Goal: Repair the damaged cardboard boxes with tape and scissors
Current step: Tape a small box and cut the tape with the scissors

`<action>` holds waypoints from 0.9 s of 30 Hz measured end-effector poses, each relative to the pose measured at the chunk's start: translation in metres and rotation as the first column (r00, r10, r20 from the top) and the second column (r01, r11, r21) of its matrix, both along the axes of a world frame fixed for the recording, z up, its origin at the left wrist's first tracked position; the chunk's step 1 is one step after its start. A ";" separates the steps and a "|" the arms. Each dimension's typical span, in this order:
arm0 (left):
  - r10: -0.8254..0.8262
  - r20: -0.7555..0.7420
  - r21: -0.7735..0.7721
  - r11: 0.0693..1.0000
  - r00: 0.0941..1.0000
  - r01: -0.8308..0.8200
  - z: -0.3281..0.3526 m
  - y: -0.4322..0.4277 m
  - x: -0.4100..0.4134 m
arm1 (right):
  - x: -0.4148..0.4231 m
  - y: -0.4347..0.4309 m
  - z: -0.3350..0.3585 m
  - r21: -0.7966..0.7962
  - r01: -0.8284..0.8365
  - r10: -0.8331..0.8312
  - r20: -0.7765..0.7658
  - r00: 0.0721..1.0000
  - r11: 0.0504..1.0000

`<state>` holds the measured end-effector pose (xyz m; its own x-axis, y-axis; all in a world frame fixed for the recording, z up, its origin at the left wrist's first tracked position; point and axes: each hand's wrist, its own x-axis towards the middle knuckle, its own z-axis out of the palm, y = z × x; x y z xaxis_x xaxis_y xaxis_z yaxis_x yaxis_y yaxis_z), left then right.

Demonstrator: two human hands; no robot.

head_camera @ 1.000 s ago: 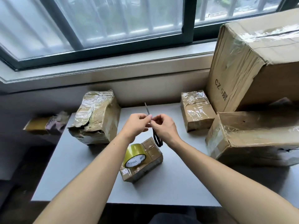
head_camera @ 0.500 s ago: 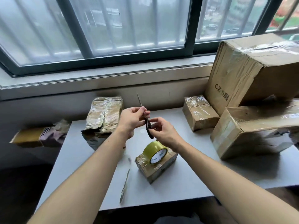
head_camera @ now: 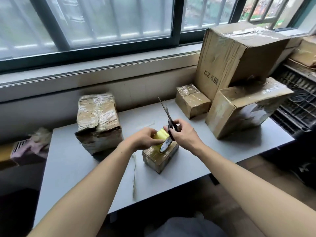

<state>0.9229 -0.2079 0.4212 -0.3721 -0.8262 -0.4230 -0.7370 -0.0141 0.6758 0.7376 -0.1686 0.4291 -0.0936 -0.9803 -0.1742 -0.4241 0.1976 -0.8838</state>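
A small taped cardboard box (head_camera: 159,159) lies at the middle of the grey table (head_camera: 230,151). On top of it stands a yellow tape roll (head_camera: 162,140), and my left hand (head_camera: 145,138) grips the roll from the left. My right hand (head_camera: 183,134) holds dark-handled scissors (head_camera: 168,118) by the handles just right of the roll, blades pointing up and away. A torn, heavily taped box (head_camera: 98,122) sits to the left.
A small box (head_camera: 192,100), a large box marked "CZ 5" (head_camera: 236,53) and a medium box (head_camera: 244,108) stand at the right. A thin strip of tape (head_camera: 134,177) lies on the table near the front edge. A black crate (head_camera: 297,100) sits far right.
My left hand has let go of the scissors and dropped onto the tape roll. My right hand now holds the scissors by the handles. The view has shifted left and back.
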 end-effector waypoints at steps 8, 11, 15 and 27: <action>0.340 -0.461 0.236 0.938 0.820 -0.256 0.019 0.000 -0.010 | -0.043 0.011 -0.003 0.058 0.068 -0.065 -0.052 0.997 0.996; 0.368 -0.559 0.247 0.929 0.743 -0.275 0.036 -0.008 -0.016 | -0.060 0.015 0.001 0.090 0.055 -0.051 -0.053 0.997 0.994; 0.346 -0.639 0.237 0.938 0.686 -0.253 0.063 -0.010 -0.031 | -0.074 0.015 0.003 0.084 0.034 -0.039 0.061 0.997 0.996; 0.398 -0.719 0.348 0.916 0.570 -0.201 0.083 0.014 -0.049 | -0.059 -0.003 0.007 0.289 0.076 -0.214 0.483 0.849 0.954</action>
<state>0.8738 -0.1942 0.5038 -0.3830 -0.8821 -0.2743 0.1213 -0.3424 0.9317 0.6788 -0.1714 0.4359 -0.0629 -0.8792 -0.4722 0.1164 0.4635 -0.8784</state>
